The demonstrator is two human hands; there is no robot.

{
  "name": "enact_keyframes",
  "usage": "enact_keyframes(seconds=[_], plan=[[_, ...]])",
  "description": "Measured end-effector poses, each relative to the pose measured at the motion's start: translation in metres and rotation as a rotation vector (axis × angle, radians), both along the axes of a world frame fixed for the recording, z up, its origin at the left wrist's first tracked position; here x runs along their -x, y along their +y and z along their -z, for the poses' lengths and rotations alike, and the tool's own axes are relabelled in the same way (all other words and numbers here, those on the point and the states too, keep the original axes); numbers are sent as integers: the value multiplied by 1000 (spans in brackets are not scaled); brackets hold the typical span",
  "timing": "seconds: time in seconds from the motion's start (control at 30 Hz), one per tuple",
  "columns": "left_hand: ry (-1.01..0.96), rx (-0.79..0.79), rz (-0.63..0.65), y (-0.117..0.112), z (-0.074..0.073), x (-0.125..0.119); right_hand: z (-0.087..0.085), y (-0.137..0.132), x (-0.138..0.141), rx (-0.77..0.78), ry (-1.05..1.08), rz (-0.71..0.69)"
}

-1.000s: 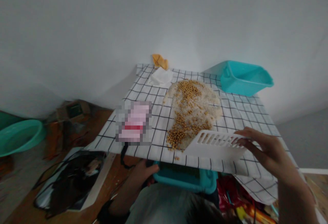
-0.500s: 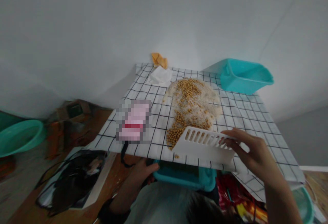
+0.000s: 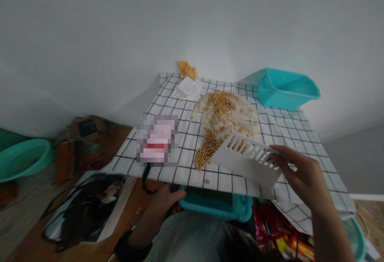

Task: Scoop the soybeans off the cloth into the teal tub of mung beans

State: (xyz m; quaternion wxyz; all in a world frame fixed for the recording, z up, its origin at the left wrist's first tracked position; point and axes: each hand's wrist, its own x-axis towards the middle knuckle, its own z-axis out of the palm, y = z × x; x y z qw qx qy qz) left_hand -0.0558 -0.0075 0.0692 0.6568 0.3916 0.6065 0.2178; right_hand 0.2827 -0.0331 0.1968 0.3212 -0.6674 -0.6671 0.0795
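My right hand (image 3: 297, 170) grips a white slotted plastic scraper (image 3: 244, 160), its edge resting on the checked cloth beside a spread of yellow beans and white grains (image 3: 223, 124). A thick clump of beans (image 3: 202, 156) lies just left of the scraper. My left hand (image 3: 166, 198) holds the rim of a teal basin (image 3: 214, 206) under the table's near edge; its fingers curl round the rim.
A second teal basin (image 3: 285, 90) stands at the table's far right. A white cloth (image 3: 188, 89) and an orange rag (image 3: 186, 70) lie at the far edge. A blurred pink item (image 3: 156, 140) sits left. A green bowl (image 3: 22, 160) and a black bag (image 3: 81, 210) lie on the floor.
The scraper moved left and then slightly away from me, pushing beans into a tighter clump near the table's near edge. My left hand stayed on the teal basin.
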Motion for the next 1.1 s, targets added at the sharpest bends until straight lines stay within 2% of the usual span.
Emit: enact_keyframes(seconds=[0.23,0.37,0.63,0.9,1.1], plan=[[65,-3,-21,-1,-11,-6,2,-2,-11,-33,15,53],[77,13,-28,1,-14,-7,0,-9,-16,-24,82,21],[7,2,-11,-4,-29,-16,2,-20,-29,-31,74,4],[-14,33,-2,-7,-29,-26,-1,-23,-29,-35,11,-140],[-33,18,10,-7,-30,-24,-6,-16,-18,-26,29,-86]])
